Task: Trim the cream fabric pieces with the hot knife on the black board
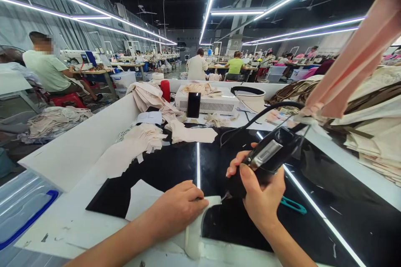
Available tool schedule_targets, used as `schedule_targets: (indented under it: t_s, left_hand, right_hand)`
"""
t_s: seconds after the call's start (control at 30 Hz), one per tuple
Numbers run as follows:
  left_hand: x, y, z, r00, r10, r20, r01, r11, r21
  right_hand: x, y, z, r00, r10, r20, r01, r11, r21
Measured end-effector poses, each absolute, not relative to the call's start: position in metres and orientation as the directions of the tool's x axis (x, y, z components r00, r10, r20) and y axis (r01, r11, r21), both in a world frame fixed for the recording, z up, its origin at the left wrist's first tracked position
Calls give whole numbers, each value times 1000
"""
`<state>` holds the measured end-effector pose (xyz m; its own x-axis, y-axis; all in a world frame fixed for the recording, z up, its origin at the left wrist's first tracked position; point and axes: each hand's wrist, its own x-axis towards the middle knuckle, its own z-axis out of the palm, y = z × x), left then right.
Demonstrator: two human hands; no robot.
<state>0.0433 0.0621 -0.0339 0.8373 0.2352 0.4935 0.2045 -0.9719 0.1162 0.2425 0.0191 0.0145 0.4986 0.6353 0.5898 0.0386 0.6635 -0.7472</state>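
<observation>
My right hand (265, 196) is wrapped round a black corded handheld power tool (269, 152) with a shiny metal plate on its side. The tool's narrow tip points down and left, close to the end of a cream fabric strip (194, 233). My left hand (177, 206) is closed on that strip near its upper end, thumb and fingers pressed together. Beneath both hands lies a glossy black board (238, 225). A white sheet (145, 194) lies partly under my left forearm. Beside my right wrist rests a teal-handled tool (294, 205).
Cream fabric pieces (138, 139) are heaped at the left. A phone (194, 105) stands against a white vented box (216, 102), with a red thread cone (165, 89) nearby. Pink fabric strips (347, 58) hang at upper right beside stacked fabric (372, 146). Several people sit farther back.
</observation>
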Motion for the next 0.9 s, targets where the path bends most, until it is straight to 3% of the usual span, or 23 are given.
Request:
schedule_targets:
  t_s: [0.33, 0.67, 0.9]
  left_hand:
    - [38, 57, -32, 816, 289, 501, 228, -957, 180]
    - [39, 58, -35, 812, 274, 516, 215, -961, 172]
    - [36, 56, -38, 850, 273, 451, 179, -954, 240]
  right_hand:
    - [243, 19, 16, 512, 640, 573, 40, 649, -760]
    - [244, 27, 16, 519, 615, 593, 56, 668, -742]
    - [242, 24, 14, 514, 610, 602, 71, 669, -739]
